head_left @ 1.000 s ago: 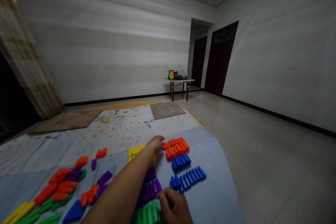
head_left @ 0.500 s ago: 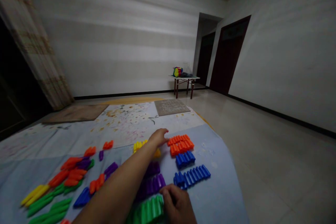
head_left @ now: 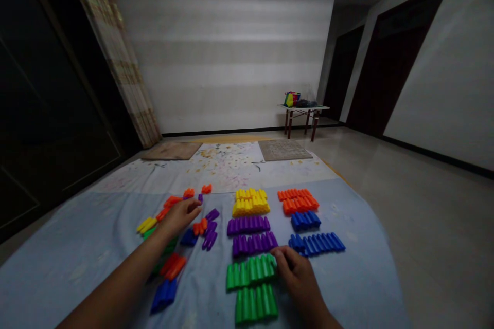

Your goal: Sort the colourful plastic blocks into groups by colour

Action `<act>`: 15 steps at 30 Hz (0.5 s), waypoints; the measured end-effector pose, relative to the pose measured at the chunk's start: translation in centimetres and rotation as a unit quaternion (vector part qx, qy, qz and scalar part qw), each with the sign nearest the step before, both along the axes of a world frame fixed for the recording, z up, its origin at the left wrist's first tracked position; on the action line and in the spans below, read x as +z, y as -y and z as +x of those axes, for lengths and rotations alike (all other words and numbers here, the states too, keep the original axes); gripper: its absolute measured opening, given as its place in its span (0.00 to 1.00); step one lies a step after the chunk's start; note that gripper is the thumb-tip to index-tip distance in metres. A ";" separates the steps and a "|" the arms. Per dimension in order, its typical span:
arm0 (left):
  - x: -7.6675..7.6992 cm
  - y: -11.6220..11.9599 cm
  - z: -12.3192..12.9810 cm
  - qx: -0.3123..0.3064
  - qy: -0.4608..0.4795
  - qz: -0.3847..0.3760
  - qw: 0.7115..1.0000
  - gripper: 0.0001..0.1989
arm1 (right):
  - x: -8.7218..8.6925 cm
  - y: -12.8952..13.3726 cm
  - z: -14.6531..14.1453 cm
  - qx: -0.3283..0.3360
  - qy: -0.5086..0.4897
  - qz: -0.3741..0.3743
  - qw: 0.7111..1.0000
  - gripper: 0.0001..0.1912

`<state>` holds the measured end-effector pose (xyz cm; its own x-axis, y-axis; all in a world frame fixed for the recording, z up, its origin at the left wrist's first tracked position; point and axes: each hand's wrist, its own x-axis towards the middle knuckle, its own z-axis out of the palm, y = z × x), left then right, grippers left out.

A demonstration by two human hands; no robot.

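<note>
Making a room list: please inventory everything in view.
Yellow tube cluster: 1, yellow, middle, farthest
Purple tube rows: 2, purple, middle
Green tube rows: 2, green, middle, nearest
Orange tube cluster: 1, orange, right
Blue tube groups: 2, blue, right
Loose tubular pieces: many, mixed colours, left
Floral cloth: 1, blue and white, underneath
Flat panels: 2, brownish, cloth's far edge
Small table: 1, white top, background
Bundles: 2, multicoloured and dark, on table
Patterned curtain: 1, beige, left
Tall doors: 2, dark, right
Left hand: 1, bare, over loose pieces
Right hand: 1, bare, beside green rows
</note>
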<state>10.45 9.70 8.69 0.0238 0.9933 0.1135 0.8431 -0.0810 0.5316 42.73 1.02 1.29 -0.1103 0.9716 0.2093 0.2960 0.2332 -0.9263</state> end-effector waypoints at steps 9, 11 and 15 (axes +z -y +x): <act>-1.7 2.8 0.9 0.045 -0.069 -0.066 0.994 0.25 | 0.0 0.2 0.1 -0.004 0.002 0.009 1.000 0.20; -2.2 2.8 1.1 0.026 -0.097 -0.059 0.993 0.24 | 0.1 0.2 0.1 -0.008 0.003 0.015 1.000 0.20; -2.9 2.8 1.0 0.003 -0.155 -0.036 0.987 0.19 | 0.4 0.2 0.1 -0.019 0.001 0.024 1.000 0.20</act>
<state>11.46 6.92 5.79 0.0408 0.9987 0.0316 0.9668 -0.0474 0.2512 42.79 0.79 1.74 -0.0735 0.9642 0.2547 0.3082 0.2649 -0.9137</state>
